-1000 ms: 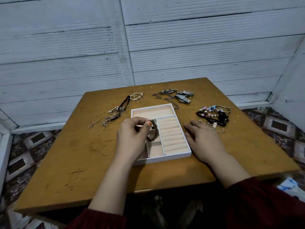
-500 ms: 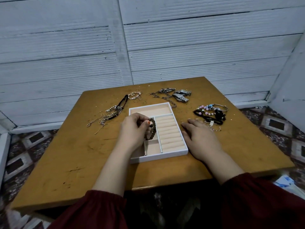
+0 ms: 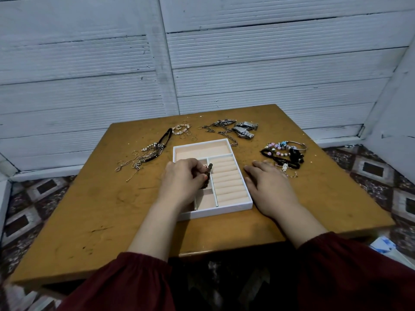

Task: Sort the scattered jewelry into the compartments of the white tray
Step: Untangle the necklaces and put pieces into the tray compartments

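Observation:
The white tray (image 3: 224,209) with peach lining lies mid-table. My left hand (image 3: 182,180) is over its left compartments and pinches a dark beaded bracelet (image 3: 208,175) that hangs into a small left compartment beside the ring rolls. My right hand (image 3: 269,187) rests flat on the table against the tray's right wall. Chains and a black cord (image 3: 146,156) lie to the left, a pearl bracelet with loose rings (image 3: 180,130) behind them. Two steel watches (image 3: 244,129) and a chain (image 3: 221,127) lie behind the tray. Beaded bracelets (image 3: 284,153) are piled to the right.
The wooden table (image 3: 89,209) stands against a white ribbed wall (image 3: 202,63). Patterned floor tiles (image 3: 33,198) show on both sides. A blue and white packet (image 3: 384,245) lies on the floor at the lower right.
My left hand has lowered the dark bracelet deeper into the tray's left compartment. My right hand stays flat beside the tray. The camera has tilted slightly.

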Demonstrator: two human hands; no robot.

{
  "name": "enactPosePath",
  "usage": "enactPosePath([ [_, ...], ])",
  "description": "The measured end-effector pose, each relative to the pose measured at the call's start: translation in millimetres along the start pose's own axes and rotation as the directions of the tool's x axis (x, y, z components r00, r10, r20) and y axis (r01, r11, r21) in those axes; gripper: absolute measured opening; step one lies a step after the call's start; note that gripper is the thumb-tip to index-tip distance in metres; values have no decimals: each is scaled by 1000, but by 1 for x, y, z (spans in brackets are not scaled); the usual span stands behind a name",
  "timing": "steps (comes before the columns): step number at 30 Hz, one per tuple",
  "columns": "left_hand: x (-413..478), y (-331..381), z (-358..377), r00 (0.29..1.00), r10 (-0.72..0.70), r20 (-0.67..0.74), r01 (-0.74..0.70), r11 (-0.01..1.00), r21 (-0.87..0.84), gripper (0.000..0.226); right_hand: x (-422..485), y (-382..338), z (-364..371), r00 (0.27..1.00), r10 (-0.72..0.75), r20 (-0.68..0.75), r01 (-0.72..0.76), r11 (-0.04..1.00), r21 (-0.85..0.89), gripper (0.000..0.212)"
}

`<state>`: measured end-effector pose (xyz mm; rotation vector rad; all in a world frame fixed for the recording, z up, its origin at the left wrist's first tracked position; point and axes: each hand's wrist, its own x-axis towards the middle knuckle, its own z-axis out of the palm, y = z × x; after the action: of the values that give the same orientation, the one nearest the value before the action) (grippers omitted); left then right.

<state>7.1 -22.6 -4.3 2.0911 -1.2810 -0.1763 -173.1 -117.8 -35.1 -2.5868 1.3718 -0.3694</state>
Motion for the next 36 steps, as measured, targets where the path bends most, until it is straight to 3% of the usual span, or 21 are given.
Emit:
enactPosePath([
  [7,-1,3,-3,996,20,86,-46,950,308,9,1,0,0,1000,1,-9,-1,1000,7,44],
  [14,6,1,-2,987,55,148,-100,944,313,40,1,1,0,1000,-7,-28,7,1000,-1,43],
  [19,5,6,-6,990,80,115,-118,919,376,24,1,0,0,999,-11,-32,11,1000,-8,43],
  [23,0,6,-9,993,89,75,-114,888,446,25,1,0,-1,999,-8,-35,7,1000,-7,43],
  [32,-5,3,-16,989,20,146,-82,897,435,26,2,0,-1,999,-11,-33,11,1000,-11,43],
  [36,-6,1,-16,995,12,102,-53,910,412,19,2,0,0,999,-9,-33,9,1000,-14,44],
])
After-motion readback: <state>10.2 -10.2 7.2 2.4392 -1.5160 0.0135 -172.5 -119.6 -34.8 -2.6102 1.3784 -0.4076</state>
